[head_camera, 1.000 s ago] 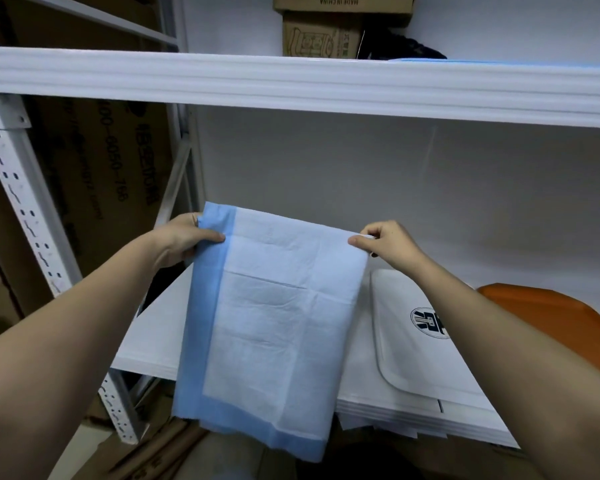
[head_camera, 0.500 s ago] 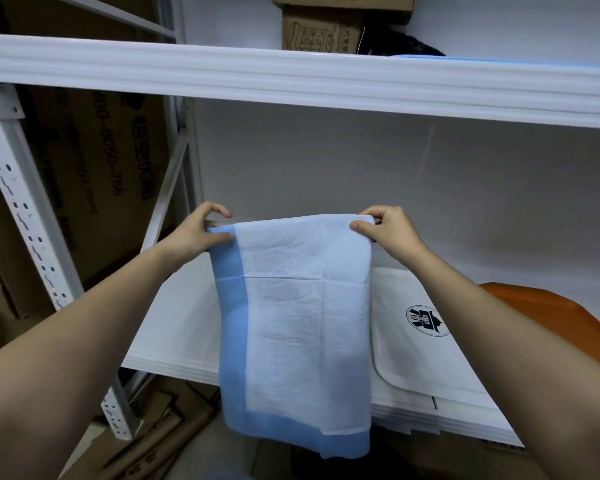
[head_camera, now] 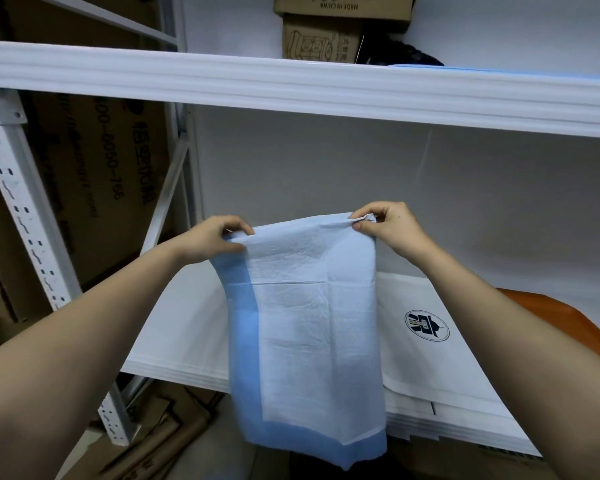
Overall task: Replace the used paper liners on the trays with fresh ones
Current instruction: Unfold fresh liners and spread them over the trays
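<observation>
Overhead, "MADE IN CHINA" is printed, upside down as seen, on the topmost cardboard box, which is stacked on a second printed box on the upper shelf of a white metal rack. Digits reading roughly "0050-766" can be made out on a large brown carton behind the perforated upright at the left; the rest of that writing is too blurred. A round dark blue emblem is printed on the top sheet of a stack of white paper liners lying on the lower shelf. One folded liner, creased, white with a blue band along its left and bottom edges, is held hanging in front of that stack. Its top left corner is pinched by the left hand and its top right corner by the right hand, with fingers curled round the edge. An orange tray is partly seen at the right.
</observation>
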### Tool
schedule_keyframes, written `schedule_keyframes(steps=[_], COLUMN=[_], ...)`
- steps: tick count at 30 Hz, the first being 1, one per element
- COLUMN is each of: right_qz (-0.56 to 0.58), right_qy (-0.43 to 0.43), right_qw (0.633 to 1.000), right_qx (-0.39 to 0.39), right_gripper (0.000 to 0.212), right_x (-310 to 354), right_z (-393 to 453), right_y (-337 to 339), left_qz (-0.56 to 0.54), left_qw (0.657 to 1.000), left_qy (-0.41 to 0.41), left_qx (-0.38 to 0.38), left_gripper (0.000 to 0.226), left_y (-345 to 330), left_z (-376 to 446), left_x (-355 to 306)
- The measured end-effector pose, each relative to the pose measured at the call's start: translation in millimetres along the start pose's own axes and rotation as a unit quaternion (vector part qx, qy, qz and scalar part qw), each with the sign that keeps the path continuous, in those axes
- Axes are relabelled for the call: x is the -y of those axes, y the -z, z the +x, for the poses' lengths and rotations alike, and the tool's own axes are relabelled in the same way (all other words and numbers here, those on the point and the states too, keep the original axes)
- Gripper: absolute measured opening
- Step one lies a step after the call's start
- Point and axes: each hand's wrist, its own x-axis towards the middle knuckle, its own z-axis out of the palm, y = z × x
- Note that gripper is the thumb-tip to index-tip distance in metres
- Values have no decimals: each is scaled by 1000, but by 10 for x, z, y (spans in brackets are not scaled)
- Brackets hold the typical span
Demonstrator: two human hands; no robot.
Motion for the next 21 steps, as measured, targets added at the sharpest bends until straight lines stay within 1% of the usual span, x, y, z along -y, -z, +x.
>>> schedule_keyframes(steps=[3, 7, 9, 12, 14, 16, 17, 18, 19, 20, 21], right_qz=[5, -20, -22, 0, 58, 159, 218, 286, 348, 392, 406], right_qy=[0, -3, -5, -15, -30, -46, -52, -59, -73, -96, -121], right_qw=[1000, 1000, 1000, 999, 994, 979, 966, 947, 926, 909, 903], right_qx=[3, 5, -10, -49, -87, -120, -132, -136, -128, -105, -71], right_gripper=[17, 7, 4, 5, 13, 27, 31, 33, 31, 31, 32], right_x=[56, 88, 101, 101, 111, 144, 166, 173, 157, 131, 92], right_z=[7, 36, 43, 65, 67, 71, 75, 79, 85, 73, 36], right_y=[47, 128, 137, 99, 57, 31, 20, 9, 9, 2, -11], left_qz=[30, 12, 0, 2, -8, -53, -90, -132, -169, -198, -218], left_qw=[999, 995, 993, 992, 988, 982, 978, 973, 967, 963, 958], left_qy=[30, 64, 70, 74, 75, 86, 91, 93, 90, 83, 75], left_qx=[-23, -81, -91, -106, -135, -160, -166, -167, -165, -165, -172], left_gripper=[6, 16, 15, 11, 18, 29, 29, 23, 16, 11, 11], left_y=[-6, 65, 126, 191, 210, 236, 269, 311, 363, 415, 469], left_z=[6, 25, 42, 64, 66, 52, 52, 52, 64, 80, 108], left_x=[-39, -64, -100, -170, -213, -262, -290, -330, -383, -449, -509])
